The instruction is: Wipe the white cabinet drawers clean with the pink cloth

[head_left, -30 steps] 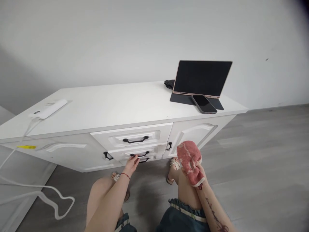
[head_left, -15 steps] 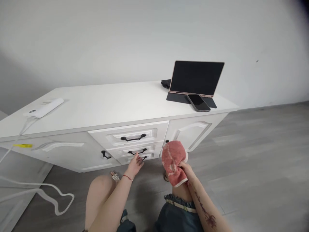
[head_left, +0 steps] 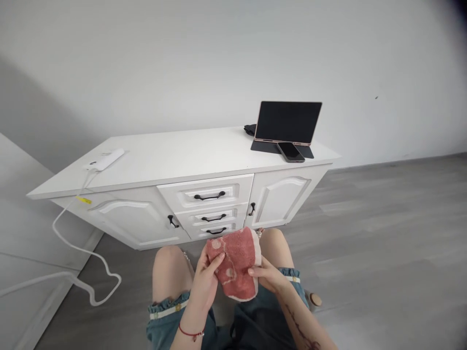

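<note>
A red towel (head_left: 239, 257) with pale dots and a white edge is stretched between both hands, above my lap. My left hand (head_left: 207, 278) grips its left side, thumb on top. On the right side, my right hand (head_left: 268, 274) pinches the white-edged border, its thumb lying over the cloth. The fingers beneath the towel are hidden. Just beyond the towel is the white cabinet (head_left: 175, 167), its drawers and doors shut, with black handles.
On the cabinet top, a tablet (head_left: 286, 121) stands on its dark cover with a phone (head_left: 291, 152) in front. A black folded item (head_left: 250, 130) lies behind it. At left sits a white power strip (head_left: 105, 159), its cable (head_left: 67, 238) hanging to the side.
The towel has moved left and down toward my lap, from hanging in my right hand alone to being held by both. My left hand, empty before, has taken hold of it.
</note>
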